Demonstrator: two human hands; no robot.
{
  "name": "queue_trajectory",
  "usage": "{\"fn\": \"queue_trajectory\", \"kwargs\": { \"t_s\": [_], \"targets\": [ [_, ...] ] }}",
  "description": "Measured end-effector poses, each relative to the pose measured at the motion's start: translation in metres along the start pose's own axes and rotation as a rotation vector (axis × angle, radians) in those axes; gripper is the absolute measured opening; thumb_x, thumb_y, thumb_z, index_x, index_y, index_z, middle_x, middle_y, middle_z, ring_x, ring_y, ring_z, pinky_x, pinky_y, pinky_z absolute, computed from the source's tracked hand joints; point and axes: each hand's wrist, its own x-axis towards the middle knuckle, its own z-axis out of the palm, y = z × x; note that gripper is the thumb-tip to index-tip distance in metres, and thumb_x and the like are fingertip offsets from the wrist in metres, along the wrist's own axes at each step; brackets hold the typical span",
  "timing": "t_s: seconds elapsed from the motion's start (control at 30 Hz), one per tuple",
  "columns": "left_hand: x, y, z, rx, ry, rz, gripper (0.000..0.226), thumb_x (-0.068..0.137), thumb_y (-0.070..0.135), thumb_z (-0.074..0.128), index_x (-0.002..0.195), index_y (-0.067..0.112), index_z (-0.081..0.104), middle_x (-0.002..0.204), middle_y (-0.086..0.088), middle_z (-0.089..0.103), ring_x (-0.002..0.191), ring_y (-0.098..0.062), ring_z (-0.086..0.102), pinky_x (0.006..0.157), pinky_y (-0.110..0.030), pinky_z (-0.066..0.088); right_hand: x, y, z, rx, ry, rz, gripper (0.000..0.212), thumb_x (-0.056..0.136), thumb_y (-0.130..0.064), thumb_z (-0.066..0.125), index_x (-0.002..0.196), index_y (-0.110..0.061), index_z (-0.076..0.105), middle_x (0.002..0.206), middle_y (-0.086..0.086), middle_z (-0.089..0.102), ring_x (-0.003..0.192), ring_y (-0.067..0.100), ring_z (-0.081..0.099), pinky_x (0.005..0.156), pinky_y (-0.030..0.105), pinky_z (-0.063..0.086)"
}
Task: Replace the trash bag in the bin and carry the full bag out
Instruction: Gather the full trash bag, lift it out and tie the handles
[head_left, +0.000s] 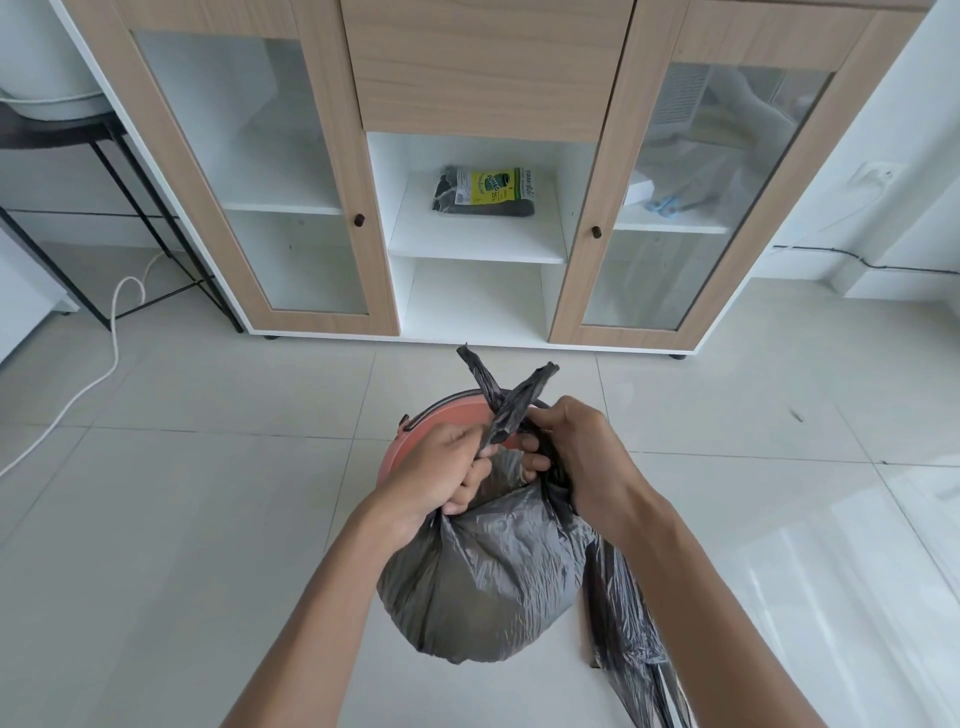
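A full dark grey trash bag (483, 571) hangs in front of me, bulging at the bottom. Its two twisted top ends (511, 397) cross each other above my hands. My left hand (447, 467) grips one end at the crossing. My right hand (571, 447) grips the other side of the bag's neck. Behind the bag, the rim of a pink bin (447, 410) with a dark wire handle shows on the floor, mostly hidden. A loose strip of black plastic (628, 649) hangs down below my right forearm.
A wooden cabinet (483, 78) with glass doors stands ahead; a pack of trash bags (485, 189) lies on its open middle shelf. A black metal stand (130, 171) and a white cable (104, 364) are at left. White floor tiles (182, 493) spread around.
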Motion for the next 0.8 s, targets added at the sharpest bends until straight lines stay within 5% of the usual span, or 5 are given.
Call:
{"fn": "queue_trajectory", "kwargs": {
  "t_s": [0.13, 0.47, 0.57, 0.67, 0.8],
  "targets": [
    [0.0, 0.0, 0.003, 0.035, -0.005, -0.034, 0.034, 0.104, 0.028, 0.032, 0.073, 0.02, 0.04, 0.048, 0.009, 0.026, 0.038, -0.009, 0.021, 0.037, -0.021, 0.023, -0.008, -0.002, 0.002, -0.121, 0.016, -0.057, 0.033, 0.097, -0.042, 0.051, 0.088, -0.011, 0.059, 0.061, -0.005, 0.038, 0.055, 0.012, 0.026, 0.057, 0.027, 0.028],
    [0.002, 0.0, -0.012, -0.53, 0.009, -0.317, 0.054, 0.099, 0.059, 0.037, 0.123, 0.015, 0.056, 0.045, 0.005, 0.032, 0.035, -0.011, 0.036, 0.04, -0.021, 0.042, -0.008, 0.002, -0.002, -0.44, 0.059, -0.299, 0.028, 0.098, -0.019, 0.057, 0.079, -0.004, 0.07, 0.067, 0.008, 0.038, 0.057, 0.016, 0.034, 0.057, 0.028, 0.032],
    [-0.001, 0.0, -0.02, -0.633, -0.039, -0.282, 0.066, 0.087, 0.073, 0.043, 0.084, 0.01, 0.063, 0.051, 0.001, 0.032, 0.04, -0.014, 0.036, 0.046, -0.025, 0.044, -0.011, -0.002, -0.01, -0.626, 0.06, -0.337, 0.031, 0.096, -0.02, 0.062, 0.078, 0.005, 0.064, 0.065, 0.008, 0.042, 0.063, 0.019, 0.036, 0.065, 0.034, 0.03],
    [-0.003, 0.002, -0.025, -0.602, -0.106, -0.218, 0.062, 0.075, 0.067, 0.068, 0.098, 0.009, 0.073, 0.069, -0.006, 0.055, 0.062, -0.021, 0.051, 0.059, -0.031, 0.048, -0.015, -0.007, -0.012, -0.667, 0.05, -0.361, 0.016, 0.096, -0.01, 0.06, 0.098, -0.01, 0.076, 0.069, -0.015, 0.066, 0.063, 0.0, 0.056, 0.065, 0.015, 0.041],
    [-0.006, -0.002, -0.027, -0.401, -0.171, -0.105, 0.047, 0.06, 0.037, 0.091, 0.094, 0.011, 0.073, 0.084, -0.012, 0.057, 0.069, -0.02, 0.054, 0.069, -0.029, 0.05, -0.016, -0.01, -0.014, -0.714, 0.047, -0.406, 0.021, 0.094, -0.001, 0.059, 0.103, -0.01, 0.077, 0.095, -0.006, 0.077, 0.083, -0.003, 0.067, 0.074, 0.01, 0.045]
  ]
}}
